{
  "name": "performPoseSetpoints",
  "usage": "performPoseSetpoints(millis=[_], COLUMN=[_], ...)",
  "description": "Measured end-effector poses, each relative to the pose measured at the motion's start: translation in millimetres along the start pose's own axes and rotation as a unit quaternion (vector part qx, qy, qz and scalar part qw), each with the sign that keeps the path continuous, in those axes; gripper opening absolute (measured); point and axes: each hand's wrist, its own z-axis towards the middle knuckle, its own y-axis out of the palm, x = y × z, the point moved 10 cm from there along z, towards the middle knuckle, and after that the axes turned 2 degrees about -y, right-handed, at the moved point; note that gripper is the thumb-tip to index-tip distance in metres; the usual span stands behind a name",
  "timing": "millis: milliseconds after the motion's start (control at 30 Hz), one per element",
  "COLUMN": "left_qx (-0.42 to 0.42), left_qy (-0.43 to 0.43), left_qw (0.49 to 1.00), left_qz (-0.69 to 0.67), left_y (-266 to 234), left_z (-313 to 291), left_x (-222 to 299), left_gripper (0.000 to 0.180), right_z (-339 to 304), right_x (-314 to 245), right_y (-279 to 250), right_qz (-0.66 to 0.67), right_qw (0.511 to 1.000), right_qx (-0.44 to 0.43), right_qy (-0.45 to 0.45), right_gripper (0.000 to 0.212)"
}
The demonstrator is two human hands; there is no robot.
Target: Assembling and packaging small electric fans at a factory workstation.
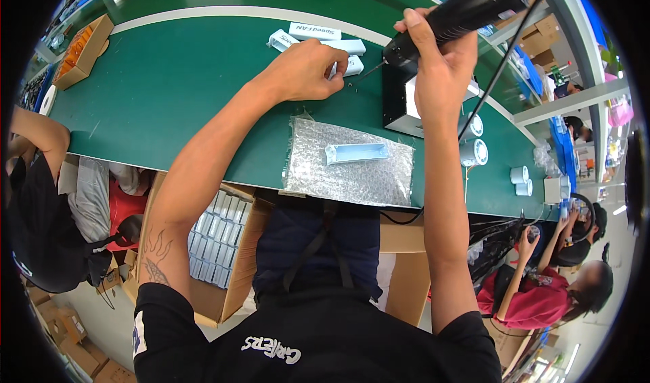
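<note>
My right hand (443,65) is wrapped round a black electric screwdriver (467,21), raised over the back right of the table. Its thin bit points down and left, its tip close to the fingers of my left hand (308,70). That left hand is closed in a pinch; whatever sits between its fingertips is too small or hidden. Just behind it lie several white plastic housings (315,31), partly covered by the hand. Nearer to me, an open light-blue plastic shell (357,153) rests on a sheet of bubble wrap (305,173), touched by neither hand.
A black-and-white box-shaped device (404,109) stands under my right hand. White cylindrical parts (474,152) sit right of my forearm, near the screwdriver's cable (497,72). A carton of white housings (220,237) is below the table's edge. Other people work at both sides.
</note>
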Motion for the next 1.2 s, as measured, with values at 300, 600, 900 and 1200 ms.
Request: performPoseSetpoints(millis=[300,600,900,1200], left_qx=[-0.081,-0.026,0.073,0.176], left_qy=[-0.035,0.061,0.001,0.119], left_qw=[0.995,0.992,0.978,0.977], left_qz=[-0.035,-0.110,-0.198,-0.032], left_y=[35.7,46.1,-9.9,-3.2], left_z=[-0.1,0.3,45.1,106.8], left_x=[16.1,29.5,58.8,105.1], left_gripper=[0.033,0.012,0.015,0.058], right_z=[-12.8,-10.0,-32.2,-68.1], right_x=[-14.1,-36.2,-118.9,-57.4], right_y=[-22.2,-42.8,-135.5,-200.1], right_qz=[0.038,0.075,0.071,-0.157], right_qw=[0.999,0.995,0.990,0.970], right_qx=[0.034,0.041,0.097,0.184], right_qy=[-0.009,-0.050,-0.079,0.030], right_gripper=[0.020,0.023,0.027,0.040])
